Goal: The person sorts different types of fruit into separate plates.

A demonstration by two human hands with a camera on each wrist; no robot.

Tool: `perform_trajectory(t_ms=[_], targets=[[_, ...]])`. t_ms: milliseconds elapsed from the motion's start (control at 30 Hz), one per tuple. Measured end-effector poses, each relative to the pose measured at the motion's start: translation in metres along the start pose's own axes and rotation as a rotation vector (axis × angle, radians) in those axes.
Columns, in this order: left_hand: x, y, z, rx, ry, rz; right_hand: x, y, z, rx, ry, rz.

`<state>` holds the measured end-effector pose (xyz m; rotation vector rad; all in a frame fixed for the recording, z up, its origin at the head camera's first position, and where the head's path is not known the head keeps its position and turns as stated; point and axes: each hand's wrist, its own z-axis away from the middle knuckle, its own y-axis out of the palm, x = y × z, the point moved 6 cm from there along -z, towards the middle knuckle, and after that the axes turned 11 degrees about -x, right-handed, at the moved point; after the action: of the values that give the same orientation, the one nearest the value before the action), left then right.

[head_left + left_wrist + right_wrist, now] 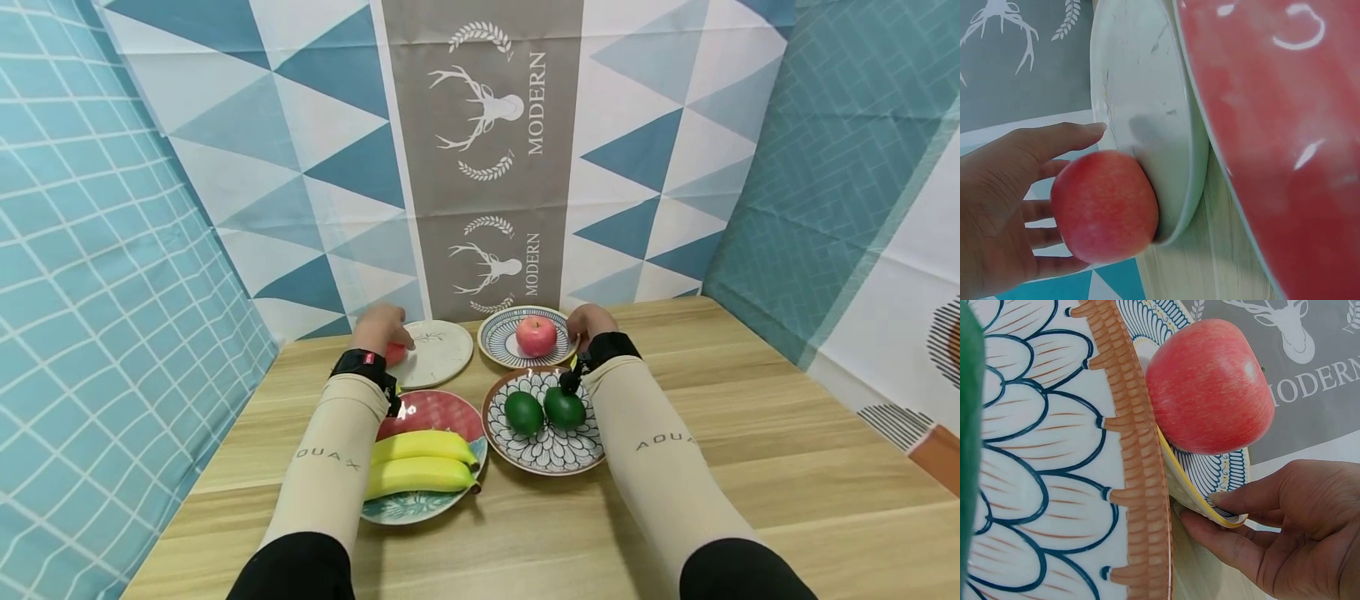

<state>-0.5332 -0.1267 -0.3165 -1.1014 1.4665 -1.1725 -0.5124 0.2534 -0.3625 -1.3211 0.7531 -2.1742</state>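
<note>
At the back left, my left hand is at a red apple by the left edge of a white plate. The fingers lie behind the apple, and the extended thumb stands a little apart from it, over the plate's rim. My right hand pinches the right rim of a blue-patterned plate with a yellow edge, thumb on top and fingers beneath. Another red apple sits on that plate.
Nearer to me, a red and green plate carries two bananas. Beside it, a brown-rimmed flower-patterned plate holds two green avocado-like fruits. Patterned cloth walls border the wooden table behind and at the sides.
</note>
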Motion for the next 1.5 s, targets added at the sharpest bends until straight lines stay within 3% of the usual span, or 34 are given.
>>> perform_trajectory(t_ms=[433, 667, 867, 1167, 1500], targets=[[0.017, 0.023, -0.001, 0.096, -0.082, 0.055, 0.001, 0.003, 0.004, 0.023, -0.009, -0.005], [0.019, 0.023, -0.003, 0.112, -0.125, 0.085, 0.0, 0.0, -0.003, 0.016, -0.007, -0.011], [0.018, 0.021, -0.003, 0.123, -0.12, 0.085, 0.001, 0.0, -0.001, 0.027, -0.023, 0.011], [0.004, 0.009, 0.0, 0.133, -0.082, 0.108, 0.003, 0.0, 0.0, 0.009, -0.029, 0.037], [-0.024, -0.009, 0.002, 0.075, 0.001, 0.054, 0.001, 0.001, 0.0, 0.007, -0.023, 0.031]])
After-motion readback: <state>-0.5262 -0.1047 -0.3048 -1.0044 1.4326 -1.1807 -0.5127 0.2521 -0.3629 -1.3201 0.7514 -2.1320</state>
